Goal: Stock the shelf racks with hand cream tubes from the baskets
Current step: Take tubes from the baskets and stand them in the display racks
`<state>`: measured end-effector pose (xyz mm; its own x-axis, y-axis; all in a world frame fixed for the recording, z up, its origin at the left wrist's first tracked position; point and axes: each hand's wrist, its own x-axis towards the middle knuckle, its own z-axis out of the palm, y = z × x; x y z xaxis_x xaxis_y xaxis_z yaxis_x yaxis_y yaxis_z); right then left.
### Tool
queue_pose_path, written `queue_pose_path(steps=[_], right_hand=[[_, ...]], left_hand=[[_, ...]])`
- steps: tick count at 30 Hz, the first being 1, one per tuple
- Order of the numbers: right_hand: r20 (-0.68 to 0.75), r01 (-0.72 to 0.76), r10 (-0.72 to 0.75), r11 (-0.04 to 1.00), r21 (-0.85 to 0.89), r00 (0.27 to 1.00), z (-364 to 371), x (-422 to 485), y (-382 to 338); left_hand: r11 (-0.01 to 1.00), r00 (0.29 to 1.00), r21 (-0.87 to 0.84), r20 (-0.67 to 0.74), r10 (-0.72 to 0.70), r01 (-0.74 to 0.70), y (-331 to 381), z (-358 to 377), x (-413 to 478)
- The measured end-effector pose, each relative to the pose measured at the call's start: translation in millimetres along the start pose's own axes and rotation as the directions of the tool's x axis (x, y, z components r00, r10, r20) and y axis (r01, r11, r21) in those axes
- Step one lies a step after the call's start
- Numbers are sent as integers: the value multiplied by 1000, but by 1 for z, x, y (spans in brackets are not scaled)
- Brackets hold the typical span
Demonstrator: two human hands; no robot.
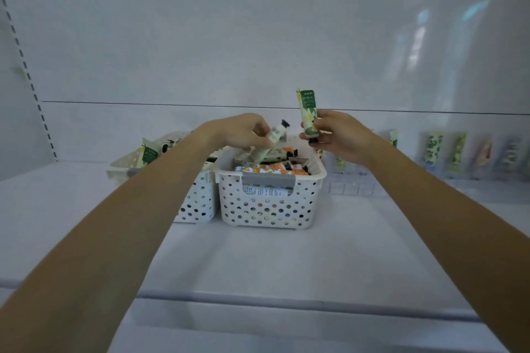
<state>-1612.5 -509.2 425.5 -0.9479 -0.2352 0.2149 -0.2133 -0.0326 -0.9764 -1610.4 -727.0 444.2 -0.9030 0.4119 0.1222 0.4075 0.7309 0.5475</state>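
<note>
A white shelf (258,261), smooth and matt, carries two white plastic baskets side by side, touching. Their walls are pierced with round holes. The right basket (269,209) has a grey strip (268,179) across its front handle cut-out and is heaped with orange-printed tubes (272,170) lying flat. The left basket (198,203) is partly hidden behind the left forearm; a green-labelled tube (149,155) pokes up from its far corner.

Both hands are above the right basket's far rim, near each other but apart. The left hand (241,130) has its fingers curled down and pinches a pale tube (276,133) with a dark cap, tilted, cap uppermost, just above the heap. The right hand (338,132) grips a green and yellow tube (308,112) round its lower half, holding it upright with the flat crimped end on top and the dark cap below.

Just right of the baskets stands a clear plastic rack (352,183), divided into narrow slots, its near end hidden by the right wrist. Further along it, printed tubes (434,149) stand upright in a row, blurred. Behind everything rises a glossy white back panel (258,37), with a slotted upright (28,74) at the left edge.
</note>
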Motion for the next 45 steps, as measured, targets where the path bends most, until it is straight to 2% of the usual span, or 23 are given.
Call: queue_pose_path(steps=[2,4,9,16,21,25,30,33,35,40,45], right_hand=[[-35,21,-18,997,68,999,-3,-5,0],[-76,43,-35,993,112,997,-8,-11,1],[-144,87,-57,972,217,988,-27,-29,1],[-270,127,-12,903,411,963,-81,-52,-9],[-298,186,-34,845,502,954,-133,-63,-20],[-353,203,-71,913,354,933,-192,-73,-17],[-471,165,-110,983,77,875,-273,-84,-8],[-552,195,-163,981,-1,818,-321,-88,-7],[-627,211,-199,976,-57,753,-352,-90,-2],[-772,112,-271,961,-254,574,-410,-111,36],[-763,31,-331,925,-378,555,-434,-110,48]], left_hand=[[960,992,-278,-122,11,-45,5,-2,0],[904,978,-410,-206,35,-118,11,-3,2],[884,921,-364,-356,158,-292,38,5,7],[862,918,-417,-378,122,-286,110,35,35],[763,943,-584,-318,99,-277,177,88,67],[751,962,-621,-267,64,-223,217,150,100],[679,931,-686,-366,-11,-262,252,219,137],[689,901,-659,-434,-20,-302,274,248,156],[694,872,-626,-489,5,-355,287,264,166],[688,839,-600,-544,25,-409,310,308,184],[765,847,-497,-519,115,-408,309,325,195]])
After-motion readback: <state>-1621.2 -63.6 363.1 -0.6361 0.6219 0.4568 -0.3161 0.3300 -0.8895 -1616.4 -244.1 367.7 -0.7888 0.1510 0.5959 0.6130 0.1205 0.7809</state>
